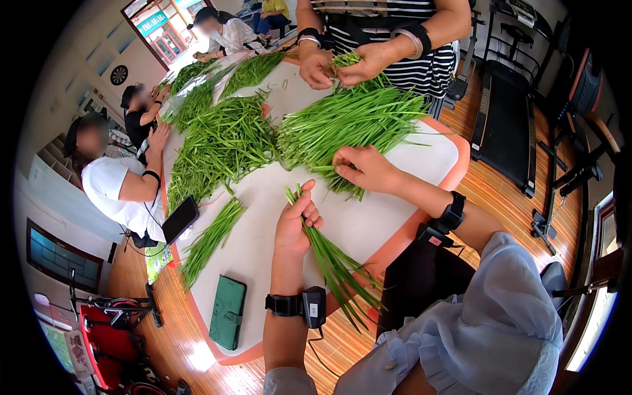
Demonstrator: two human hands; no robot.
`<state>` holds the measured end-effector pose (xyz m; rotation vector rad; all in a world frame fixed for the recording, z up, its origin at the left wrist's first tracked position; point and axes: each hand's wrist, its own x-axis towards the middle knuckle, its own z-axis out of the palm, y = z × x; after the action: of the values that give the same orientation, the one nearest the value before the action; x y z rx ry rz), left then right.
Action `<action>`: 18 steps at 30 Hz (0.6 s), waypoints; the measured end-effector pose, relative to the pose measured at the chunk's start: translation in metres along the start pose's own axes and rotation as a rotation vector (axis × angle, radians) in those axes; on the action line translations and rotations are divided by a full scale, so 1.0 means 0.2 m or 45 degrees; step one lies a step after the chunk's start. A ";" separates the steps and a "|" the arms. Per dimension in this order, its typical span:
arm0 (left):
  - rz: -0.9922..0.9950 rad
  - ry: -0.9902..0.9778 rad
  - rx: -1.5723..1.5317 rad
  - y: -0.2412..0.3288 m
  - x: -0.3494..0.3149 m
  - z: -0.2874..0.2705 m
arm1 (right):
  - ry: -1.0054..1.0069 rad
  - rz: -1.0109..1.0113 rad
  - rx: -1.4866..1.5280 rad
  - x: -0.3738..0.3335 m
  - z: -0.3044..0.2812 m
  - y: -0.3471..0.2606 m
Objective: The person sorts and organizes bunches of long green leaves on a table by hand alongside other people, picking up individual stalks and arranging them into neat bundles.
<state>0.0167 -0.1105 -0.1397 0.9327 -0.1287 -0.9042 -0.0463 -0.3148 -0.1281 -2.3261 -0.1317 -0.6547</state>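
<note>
My left hand (295,222) is closed around a small bunch of garlic chives (332,263), long flat green leaves hanging down past the table's near edge, stem ends poking up above my fingers. My right hand (367,169) is at the near side of a large heap of chives (349,125), its thumb and fingers pinched on a few stems there. A smaller bundle of chives (214,240) lies on the white table to the left of my left hand. Across the table, another person's hands (342,69) hold a short bunch of chives.
A looser pile of chives (227,138) covers the table's left middle. A green phone case (228,312) lies near the front edge; a dark phone (180,219) stands at the left edge. Other people sit along the far left. A treadmill (507,125) is on the right.
</note>
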 end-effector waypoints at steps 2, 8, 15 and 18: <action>0.005 0.006 0.001 0.00 0.00 0.00 | -0.018 0.059 0.156 0.02 0.03 -0.02; 0.051 0.071 0.034 -0.01 0.01 -0.01 | -0.085 -0.037 0.132 0.03 0.10 -0.02; 0.102 0.187 -0.022 -0.02 0.01 -0.03 | -0.020 -0.006 0.058 0.04 0.11 -0.01; 0.134 0.200 -0.088 -0.01 0.01 -0.05 | 0.117 0.022 0.110 0.08 0.11 -0.06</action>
<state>0.0212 -0.1075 -0.1481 0.9209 -0.0116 -0.7312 -0.0275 -0.2930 -0.1265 -2.2078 -0.0953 -0.7318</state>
